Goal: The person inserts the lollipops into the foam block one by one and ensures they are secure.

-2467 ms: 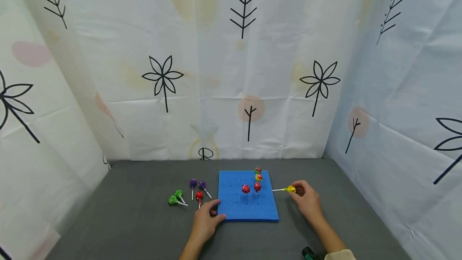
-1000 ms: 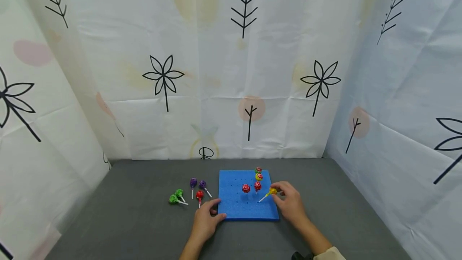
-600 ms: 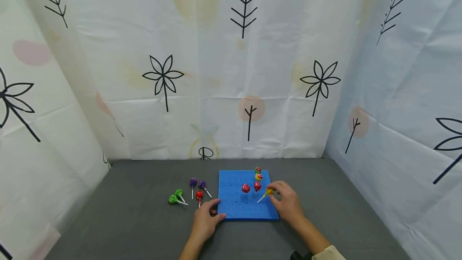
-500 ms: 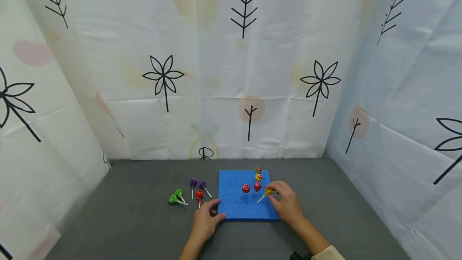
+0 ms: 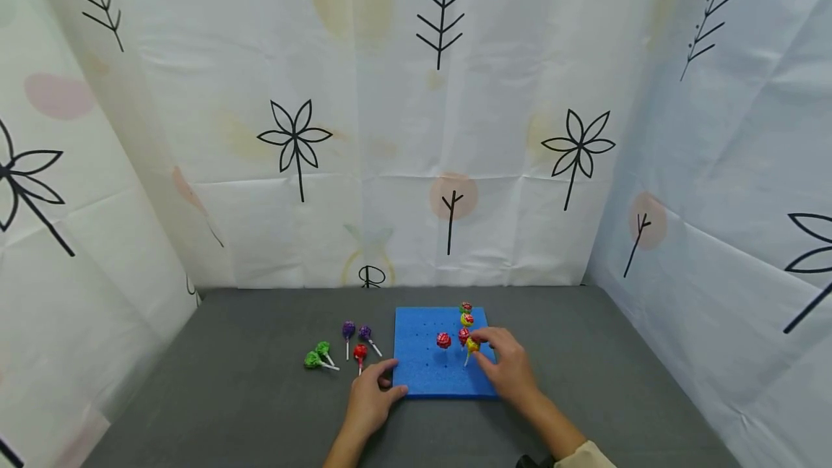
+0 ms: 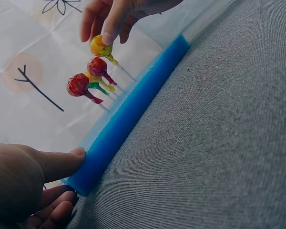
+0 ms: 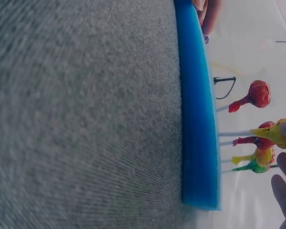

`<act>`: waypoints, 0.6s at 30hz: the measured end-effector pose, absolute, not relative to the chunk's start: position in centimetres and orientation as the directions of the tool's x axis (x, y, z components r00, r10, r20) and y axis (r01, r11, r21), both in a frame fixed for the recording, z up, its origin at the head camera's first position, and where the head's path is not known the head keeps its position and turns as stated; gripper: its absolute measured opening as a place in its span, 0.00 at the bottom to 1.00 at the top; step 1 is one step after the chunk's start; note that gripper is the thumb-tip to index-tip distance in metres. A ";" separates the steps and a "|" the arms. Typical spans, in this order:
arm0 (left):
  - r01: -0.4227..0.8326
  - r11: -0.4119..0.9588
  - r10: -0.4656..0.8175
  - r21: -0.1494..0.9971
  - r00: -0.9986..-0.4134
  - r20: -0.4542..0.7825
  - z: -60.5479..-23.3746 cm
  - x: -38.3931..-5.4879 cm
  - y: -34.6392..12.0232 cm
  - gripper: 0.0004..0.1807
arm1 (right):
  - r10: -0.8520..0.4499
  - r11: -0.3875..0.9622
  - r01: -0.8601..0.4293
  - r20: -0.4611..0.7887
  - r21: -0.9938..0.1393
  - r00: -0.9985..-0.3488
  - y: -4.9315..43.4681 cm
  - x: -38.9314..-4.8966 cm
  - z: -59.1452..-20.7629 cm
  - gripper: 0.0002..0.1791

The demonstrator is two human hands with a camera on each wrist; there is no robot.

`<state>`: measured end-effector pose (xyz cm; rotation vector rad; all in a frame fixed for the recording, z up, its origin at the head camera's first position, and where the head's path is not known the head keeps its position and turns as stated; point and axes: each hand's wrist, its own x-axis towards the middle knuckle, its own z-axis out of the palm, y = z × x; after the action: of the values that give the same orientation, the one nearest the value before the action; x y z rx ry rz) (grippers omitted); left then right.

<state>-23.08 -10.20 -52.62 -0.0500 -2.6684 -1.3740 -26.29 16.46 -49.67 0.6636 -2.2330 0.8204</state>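
Observation:
My right hand (image 5: pixel 510 370) pinches a yellow-wrapped lollipop (image 5: pixel 472 347) by its head, over the right part of a blue foam board (image 5: pixel 416 379) with rows of small holes. The stick points down and meets the board's top in the wrist views; how deep it sits I cannot tell. Behind it a red lollipop (image 5: pixel 464 336), a yellow-and-red one (image 5: pixel 466 320) and a green-and-red one (image 5: pixel 466 307) stand in a row. Another red lollipop (image 5: pixel 443 340) is upright to their left. My left hand (image 5: pixel 369 397) grips the board's near left corner between thumb (image 6: pixel 62 164) and fingers.
Left of the board, loose on the grey tabletop (image 5: pixel 247 396), lie two purple lollipops (image 5: pixel 349 328), two green ones (image 5: pixel 313 360) and a red one (image 5: pixel 360 352). Patterned white cloth (image 5: pixel 390 222) encloses the back and sides. A dark object (image 5: pixel 533 461) shows by the right sleeve.
From the board's right side, my right hand has brought the yellow lollipop left over the board and turned it from lying flat to nearly upright. My left hand has stayed in place.

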 end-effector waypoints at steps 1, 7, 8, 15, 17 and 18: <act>0.102 0.581 -0.031 0.808 -0.989 0.147 -52.7 -23.1 -10.2 0.26 | -0.227 0.674 -0.638 0.718 -0.372 -0.658 16.4 -26.3 -49.7 0.21; 0.158 0.573 -0.021 0.804 -0.978 0.206 -52.8 -23.0 -10.2 0.26 | -0.231 0.664 -0.652 0.729 -0.366 -0.645 16.0 -26.4 -49.7 0.22; 0.164 0.573 -0.022 0.803 -0.976 0.215 -52.8 -22.9 -10.2 0.26 | -0.231 0.661 -0.655 0.731 -0.366 -0.642 16.0 -26.4 -49.6 0.22; 0.177 0.577 -0.031 0.797 -0.971 0.238 -52.8 -22.9 -10.1 0.26 | -0.220 0.682 -0.618 0.697 -0.391 -0.683 16.0 -26.1 -49.6 0.22; 0.168 0.577 -0.032 0.799 -0.973 0.227 -52.7 -22.9 -10.2 0.26 | -0.222 0.684 -0.613 0.688 -0.395 -0.691 16.0 -26.1 -49.7 0.22; 0.162 0.577 -0.035 0.801 -0.974 0.222 -52.7 -22.9 -10.2 0.26 | -0.224 0.685 -0.613 0.687 -0.394 -0.692 16.0 -26.1 -49.8 0.22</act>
<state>-22.93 -10.17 -52.70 -0.1059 -2.5950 -1.3496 -26.08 16.02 -49.80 0.6394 -2.2837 0.8308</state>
